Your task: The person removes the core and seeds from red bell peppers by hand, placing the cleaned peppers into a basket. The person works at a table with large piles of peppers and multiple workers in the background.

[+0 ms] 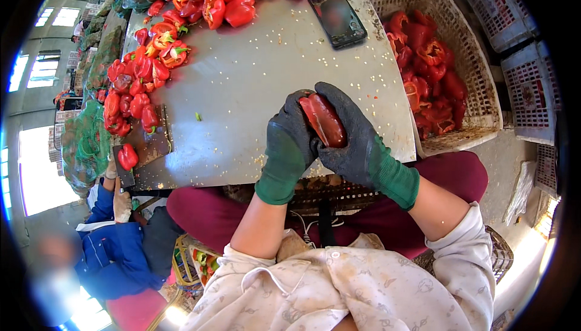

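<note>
A dark red bell pepper is held between my two gloved hands, above the near right part of the metal table. My left hand, in a black and green work glove, closes on the pepper's left side. On its right side my right hand wraps round it, the thumb along the top. The palms hide the pepper's underside. Pale seeds lie scattered over the table around my hands.
Red peppers are heaped along the table's left and far edges. A phone lies at the far right. Right of the table stands a crate of cut peppers, beside stacked crates. A co-worker in blue sits at left.
</note>
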`<state>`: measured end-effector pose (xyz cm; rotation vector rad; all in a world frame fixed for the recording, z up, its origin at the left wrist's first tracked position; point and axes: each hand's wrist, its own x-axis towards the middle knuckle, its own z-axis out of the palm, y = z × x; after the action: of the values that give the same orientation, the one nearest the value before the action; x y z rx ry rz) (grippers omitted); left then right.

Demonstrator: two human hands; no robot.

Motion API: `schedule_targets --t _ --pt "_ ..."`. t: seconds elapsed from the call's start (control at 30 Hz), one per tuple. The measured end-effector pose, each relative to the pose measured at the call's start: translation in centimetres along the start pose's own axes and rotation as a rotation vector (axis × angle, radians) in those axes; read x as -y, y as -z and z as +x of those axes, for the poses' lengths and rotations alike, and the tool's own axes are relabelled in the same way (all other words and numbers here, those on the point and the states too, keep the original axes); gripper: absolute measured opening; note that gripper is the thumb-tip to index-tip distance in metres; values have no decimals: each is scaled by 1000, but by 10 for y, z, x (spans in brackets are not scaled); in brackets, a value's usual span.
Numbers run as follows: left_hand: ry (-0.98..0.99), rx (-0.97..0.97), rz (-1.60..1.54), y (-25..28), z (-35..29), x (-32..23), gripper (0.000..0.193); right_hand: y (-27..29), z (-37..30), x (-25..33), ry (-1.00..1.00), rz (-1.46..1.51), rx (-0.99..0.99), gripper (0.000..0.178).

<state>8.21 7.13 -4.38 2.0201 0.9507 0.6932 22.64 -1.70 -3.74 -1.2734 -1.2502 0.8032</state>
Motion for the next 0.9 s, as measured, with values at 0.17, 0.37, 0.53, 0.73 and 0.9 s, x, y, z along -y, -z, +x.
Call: schedule_targets --t 0.17,0.37,0.53,0.73,0.9 --pt "-164 55 230 29 12 -24 46 17 10 22 -125 172 148 82" --pt "402 260 -372 63 4 -36 33 30 18 26 -305 517 312 78" --pt "475 139 -692 55 -24 -9 25 39 15 29 -527 881 402 73" --pt "317 -242 -834 30 -53 13 33 33 18 26 -412 1176 467 82" --pt "215 -121 -1317 35 -32 -11 34 44 26 42 -341 1139 308 83"
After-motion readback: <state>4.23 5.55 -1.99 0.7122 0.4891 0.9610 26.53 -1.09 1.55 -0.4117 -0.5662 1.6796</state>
